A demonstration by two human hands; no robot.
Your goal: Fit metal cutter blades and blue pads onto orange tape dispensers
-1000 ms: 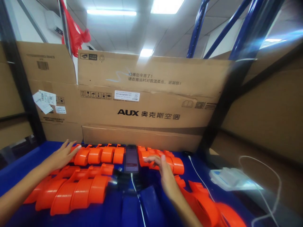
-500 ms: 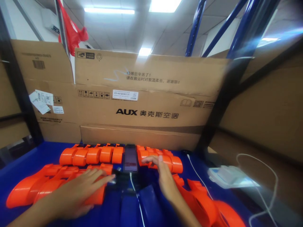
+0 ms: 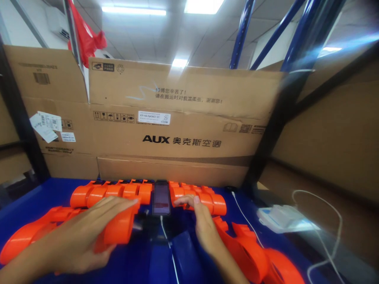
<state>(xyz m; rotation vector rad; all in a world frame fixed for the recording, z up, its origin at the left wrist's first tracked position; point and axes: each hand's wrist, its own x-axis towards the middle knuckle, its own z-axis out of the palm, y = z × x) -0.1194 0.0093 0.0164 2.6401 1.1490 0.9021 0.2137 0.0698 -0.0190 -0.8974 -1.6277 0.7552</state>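
My left hand is closed around an orange curved plastic piece, thumb underneath and fingers over the top. Similar orange pieces lie beside and behind that hand at the left. My right hand hovers by the back-right row of orange pieces, fingers loosely bent and apart, with nothing visible in them; whether a fingertip touches the row I cannot tell. A phone with a white cable stands between the two back rows. Some small dark items below the phone are blurred.
Another row of orange pieces stands at the back left, and more curved ones lie at the front right. Behind the blue surface rises a cardboard panel. A white plastic box and loose white cable are at the right.
My left hand has closed on an orange piece and raised it slightly from its row. My right hand has stayed nearly in place. The view has shifted slightly.
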